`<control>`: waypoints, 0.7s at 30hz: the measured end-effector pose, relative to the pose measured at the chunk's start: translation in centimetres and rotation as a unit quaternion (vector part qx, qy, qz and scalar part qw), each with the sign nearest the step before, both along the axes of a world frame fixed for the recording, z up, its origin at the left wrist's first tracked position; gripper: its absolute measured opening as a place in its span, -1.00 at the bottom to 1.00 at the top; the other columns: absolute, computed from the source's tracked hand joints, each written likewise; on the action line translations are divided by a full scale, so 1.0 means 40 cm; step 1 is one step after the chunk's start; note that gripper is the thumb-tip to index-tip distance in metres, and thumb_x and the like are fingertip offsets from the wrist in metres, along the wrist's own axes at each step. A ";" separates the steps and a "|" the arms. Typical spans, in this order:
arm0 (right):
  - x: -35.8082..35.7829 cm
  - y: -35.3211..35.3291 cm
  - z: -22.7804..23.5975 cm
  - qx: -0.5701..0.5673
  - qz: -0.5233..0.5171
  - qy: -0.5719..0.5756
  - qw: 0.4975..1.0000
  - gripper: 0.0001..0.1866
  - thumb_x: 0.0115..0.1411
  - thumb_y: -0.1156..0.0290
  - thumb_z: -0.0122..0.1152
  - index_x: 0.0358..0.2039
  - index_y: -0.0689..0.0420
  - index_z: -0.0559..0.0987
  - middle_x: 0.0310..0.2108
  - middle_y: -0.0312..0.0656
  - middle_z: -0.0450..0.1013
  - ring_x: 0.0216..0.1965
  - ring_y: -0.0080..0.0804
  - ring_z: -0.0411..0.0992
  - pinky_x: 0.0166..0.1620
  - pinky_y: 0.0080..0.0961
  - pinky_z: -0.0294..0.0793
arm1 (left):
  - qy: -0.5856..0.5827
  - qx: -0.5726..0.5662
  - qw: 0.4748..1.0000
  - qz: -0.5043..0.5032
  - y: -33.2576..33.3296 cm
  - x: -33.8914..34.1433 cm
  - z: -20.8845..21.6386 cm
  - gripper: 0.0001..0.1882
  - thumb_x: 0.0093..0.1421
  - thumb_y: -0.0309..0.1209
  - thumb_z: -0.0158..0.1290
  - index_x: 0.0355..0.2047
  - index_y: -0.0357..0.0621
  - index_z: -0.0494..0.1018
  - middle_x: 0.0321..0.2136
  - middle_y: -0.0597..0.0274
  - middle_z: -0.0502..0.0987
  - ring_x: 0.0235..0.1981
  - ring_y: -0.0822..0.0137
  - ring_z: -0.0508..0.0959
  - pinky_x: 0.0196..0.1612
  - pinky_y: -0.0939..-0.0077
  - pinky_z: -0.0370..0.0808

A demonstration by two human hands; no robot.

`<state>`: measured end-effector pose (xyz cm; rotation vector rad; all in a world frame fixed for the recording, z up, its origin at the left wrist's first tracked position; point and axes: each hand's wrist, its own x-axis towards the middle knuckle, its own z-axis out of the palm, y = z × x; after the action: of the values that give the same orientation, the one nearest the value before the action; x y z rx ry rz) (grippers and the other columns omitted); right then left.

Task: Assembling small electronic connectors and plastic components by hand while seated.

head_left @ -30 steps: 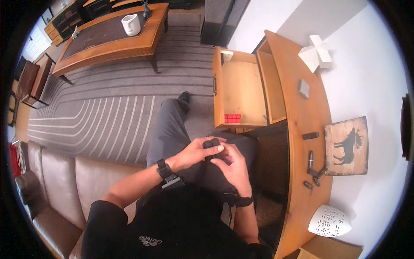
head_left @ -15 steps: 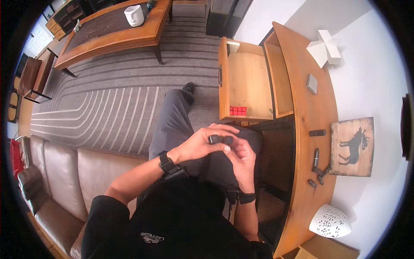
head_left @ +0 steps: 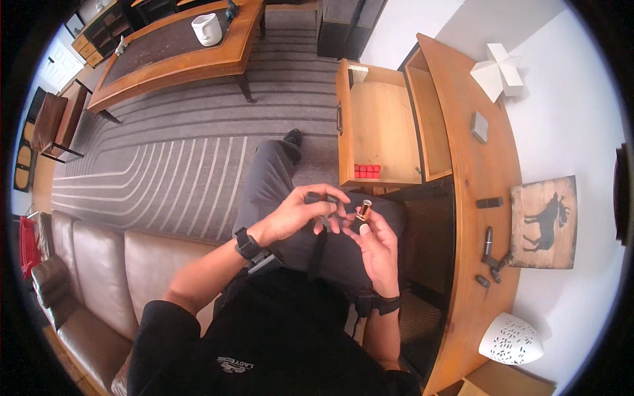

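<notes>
My right hand [head_left: 379, 248] pinches an uncapped lipstick [head_left: 364, 210] with a shiny gold upper part, held upright over my lap. Just to its left, my left hand [head_left: 298, 212] has its fingers curled and partly smeared by motion. Something dark seems to lie between thumb and fingers, but I cannot make it out. On the wooden cabinet top to the right lie black lipstick-like tubes: a long one [head_left: 488, 244], a thicker block-shaped one [head_left: 489, 202] and a short one [head_left: 483, 281].
An open drawer [head_left: 384, 125] juts out ahead on the right, with several red cubes [head_left: 367, 171] in its near corner. A moose picture [head_left: 544, 223], a white perforated vase [head_left: 510, 339] and a white sculpture [head_left: 498, 72] stand along the wall. A leather sofa [head_left: 99, 264] is at left.
My hands have drawn apart slightly. The two dark pieces between them are separated, and the lipstick's gold part now shows in my right hand.
</notes>
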<state>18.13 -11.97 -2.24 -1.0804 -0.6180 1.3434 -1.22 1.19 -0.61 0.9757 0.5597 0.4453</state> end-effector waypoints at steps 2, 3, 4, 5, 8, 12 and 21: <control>-0.005 0.002 -0.003 -0.003 0.018 0.013 1.000 -0.61 0.51 0.48 0.03 0.28 0.31 0.44 0.12 -0.07 0.51 0.11 -0.32 0.53 0.23 -0.23 0.56 | -0.009 0.017 1.000 0.005 -0.010 0.009 -0.011 -0.71 0.44 -0.39 0.08 0.10 -0.20 0.56 -0.27 0.28 0.64 -0.40 0.45 0.65 -0.46 0.66 0.45; -0.006 0.004 -0.002 -0.005 0.030 0.006 1.000 -0.60 0.52 0.46 0.03 0.29 0.31 0.43 0.11 -0.09 0.52 0.10 -0.32 0.53 0.21 -0.24 0.57 | 0.020 0.026 0.999 -0.012 -0.009 0.011 -0.006 -0.71 0.43 -0.35 0.13 0.07 -0.20 0.57 -0.24 0.27 0.65 -0.44 0.50 0.60 -0.47 0.65 0.43; -0.006 0.004 -0.001 -0.006 0.041 -0.001 0.999 -0.59 0.53 0.45 0.02 0.31 0.32 0.42 0.09 -0.11 0.52 0.10 -0.32 0.52 0.19 -0.25 0.57 | 0.050 0.036 0.998 -0.030 -0.009 0.012 -0.004 -0.71 0.42 -0.31 0.18 0.04 -0.21 0.58 -0.21 0.26 0.66 -0.47 0.54 0.55 -0.47 0.64 0.41; 0.001 -0.001 -0.005 -0.007 0.041 -0.002 0.999 -0.59 0.53 0.45 0.02 0.31 0.32 0.42 0.09 -0.11 0.52 0.10 -0.32 0.52 0.19 -0.25 0.57 | 0.072 0.058 0.995 -0.030 -0.011 0.014 -0.006 -0.66 0.40 -0.25 0.23 0.08 -0.15 0.60 -0.24 0.33 0.64 -0.50 0.60 0.48 -0.49 0.63 0.37; 0.016 -0.007 -0.013 0.003 0.074 -0.007 0.997 -0.58 0.52 0.44 0.03 0.31 0.34 0.42 0.08 -0.13 0.52 0.08 -0.33 0.53 0.16 -0.26 0.59 | 0.067 0.094 0.993 -0.033 -0.012 0.019 0.008 -0.64 0.41 -0.28 0.23 0.15 -0.10 0.60 -0.28 0.39 0.61 -0.47 0.60 0.49 -0.50 0.63 0.35; 0.008 -0.001 0.015 0.013 0.115 -0.024 0.993 -0.61 0.50 0.47 0.07 0.27 0.37 0.45 0.06 -0.14 0.52 0.04 -0.34 0.56 0.10 -0.30 0.62 | 0.030 0.115 0.992 -0.041 -0.013 0.014 -0.013 -0.72 0.37 -0.34 0.26 0.06 -0.08 0.67 -0.33 0.36 0.63 -0.45 0.55 0.53 -0.44 0.60 0.42; -0.058 0.025 -0.015 0.117 -0.032 -0.237 0.964 -0.68 0.16 0.78 0.43 -0.12 0.28 0.54 -0.04 -0.17 0.47 -0.01 -0.41 0.55 0.09 -0.42 0.61 | -0.031 0.343 0.934 0.097 -0.023 0.016 0.001 -0.79 0.26 -0.49 0.34 -0.10 -0.18 0.72 -0.33 0.24 0.66 -0.41 0.50 0.59 -0.38 0.56 0.50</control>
<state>15.82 -10.99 -2.84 -1.2203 -1.0561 0.9256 -0.58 0.25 -0.58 1.5744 0.4472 0.8801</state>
